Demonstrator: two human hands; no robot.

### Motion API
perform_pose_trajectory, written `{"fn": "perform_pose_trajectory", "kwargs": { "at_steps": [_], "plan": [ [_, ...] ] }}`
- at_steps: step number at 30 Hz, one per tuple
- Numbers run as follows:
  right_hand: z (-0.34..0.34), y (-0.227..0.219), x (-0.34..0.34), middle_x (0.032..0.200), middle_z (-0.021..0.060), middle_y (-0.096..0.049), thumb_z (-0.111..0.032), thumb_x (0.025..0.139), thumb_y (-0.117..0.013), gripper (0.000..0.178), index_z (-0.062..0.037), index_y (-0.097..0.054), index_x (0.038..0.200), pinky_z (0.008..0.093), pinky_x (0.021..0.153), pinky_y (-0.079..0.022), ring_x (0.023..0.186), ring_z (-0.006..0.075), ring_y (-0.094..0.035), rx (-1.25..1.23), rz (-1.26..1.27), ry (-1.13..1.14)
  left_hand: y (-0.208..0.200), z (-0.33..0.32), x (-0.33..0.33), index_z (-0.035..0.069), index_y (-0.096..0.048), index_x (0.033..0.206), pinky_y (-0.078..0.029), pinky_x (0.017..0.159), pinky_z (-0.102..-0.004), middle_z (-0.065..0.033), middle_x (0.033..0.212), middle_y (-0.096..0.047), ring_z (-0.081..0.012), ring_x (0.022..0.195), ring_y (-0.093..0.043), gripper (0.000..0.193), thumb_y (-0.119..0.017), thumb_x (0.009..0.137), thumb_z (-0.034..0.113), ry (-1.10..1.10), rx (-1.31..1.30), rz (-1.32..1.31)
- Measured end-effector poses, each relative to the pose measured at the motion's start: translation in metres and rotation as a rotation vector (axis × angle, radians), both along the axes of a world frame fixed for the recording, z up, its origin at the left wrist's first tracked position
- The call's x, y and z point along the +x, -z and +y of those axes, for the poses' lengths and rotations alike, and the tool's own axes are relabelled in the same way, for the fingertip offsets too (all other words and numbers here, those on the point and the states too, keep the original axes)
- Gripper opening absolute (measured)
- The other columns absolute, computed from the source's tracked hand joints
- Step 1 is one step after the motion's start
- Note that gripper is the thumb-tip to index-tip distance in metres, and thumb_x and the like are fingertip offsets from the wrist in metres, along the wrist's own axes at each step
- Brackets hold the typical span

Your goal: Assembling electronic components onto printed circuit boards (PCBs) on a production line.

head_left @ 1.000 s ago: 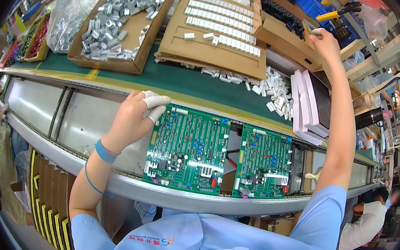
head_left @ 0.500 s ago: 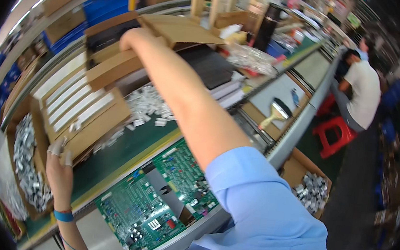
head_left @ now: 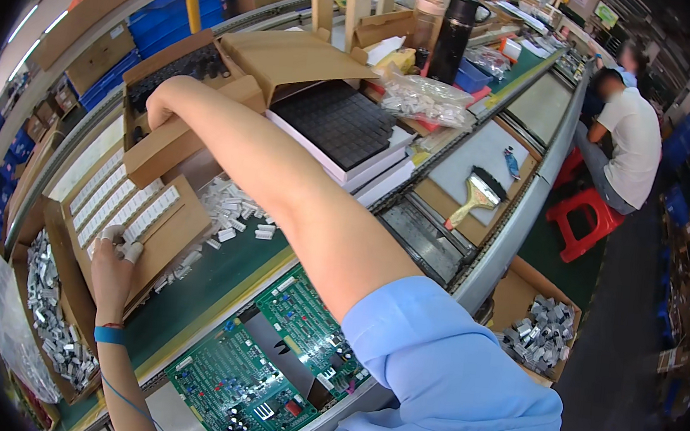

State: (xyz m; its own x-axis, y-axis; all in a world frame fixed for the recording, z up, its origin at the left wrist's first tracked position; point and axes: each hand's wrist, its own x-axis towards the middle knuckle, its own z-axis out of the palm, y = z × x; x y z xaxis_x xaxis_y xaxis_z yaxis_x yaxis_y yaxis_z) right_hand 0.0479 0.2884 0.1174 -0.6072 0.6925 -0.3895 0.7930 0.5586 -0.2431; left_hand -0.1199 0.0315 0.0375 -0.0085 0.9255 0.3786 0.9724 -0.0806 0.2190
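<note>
My left hand (head_left: 114,268), with pale finger covers and a blue wrist strap, reaches the near end of rows of small white blocks (head_left: 108,199) on a cardboard sheet (head_left: 167,236). Its thumb and fingertips are bent together there; whatever lies between them is too small to make out. Across the bench stretches my right arm, and my right hand (head_left: 158,108) dips into an open cardboard box (head_left: 160,152) of small black parts (head_left: 178,66). The box wall hides its fingers. Loose white and grey pieces (head_left: 233,209) are heaped beside the sheet.
Two green circuit boards (head_left: 250,381) lie nearest me. Left stands a box of metal clips (head_left: 53,312); another carton of metal parts (head_left: 539,334) is at right. Black blocks (head_left: 337,123) fill a white tray. A brush (head_left: 480,197) lies on the line. A person sits on a red stool (head_left: 581,226).
My left hand has moved up and right, from the sheet's edge to the rows of white blocks, its fingers drawing in. My right hand has gone further left and deeper into the box.
</note>
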Motion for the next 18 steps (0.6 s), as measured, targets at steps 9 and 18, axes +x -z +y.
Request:
{"fn": "perform_pose_trajectory", "kwargs": {
  "at_steps": [9, 18],
  "plan": [
    [-0.014, -0.017, -0.028, 0.112, 0.0089, -0.065, -0.019, 0.077, -0.054, 0.034, -0.0095, -0.067, 0.107, 0.04, 0.081, -0.046, 0.094, 0.0198, -0.062, -0.095, -0.199, -0.075, 0.001, -0.004, 0.002, 0.002, -0.059, 0.102, -0.048, 0.071, -0.0361, -0.0139, 0.088, -0.062, -0.0275, 0.079, -0.061, 0.021, -0.064, 0.082, 0.008, -0.003, 0.063, -0.102],
    [-0.038, -0.026, -0.019, 0.105, 0.0151, -0.065, -0.015, 0.078, -0.047, 0.033, -0.0049, -0.067, 0.103, 0.0384, 0.081, -0.047, 0.094, 0.0267, -0.063, 0.16, -0.116, -0.057, 0.005, -0.026, -0.027, 0.004, -0.06, 0.107, -0.048, 0.076, -0.041, -0.0171, 0.096, -0.057, -0.0339, 0.086, -0.059, 0.031, -0.065, 0.076, 0.001, -0.016, 0.046, -0.095]
  ]
}}
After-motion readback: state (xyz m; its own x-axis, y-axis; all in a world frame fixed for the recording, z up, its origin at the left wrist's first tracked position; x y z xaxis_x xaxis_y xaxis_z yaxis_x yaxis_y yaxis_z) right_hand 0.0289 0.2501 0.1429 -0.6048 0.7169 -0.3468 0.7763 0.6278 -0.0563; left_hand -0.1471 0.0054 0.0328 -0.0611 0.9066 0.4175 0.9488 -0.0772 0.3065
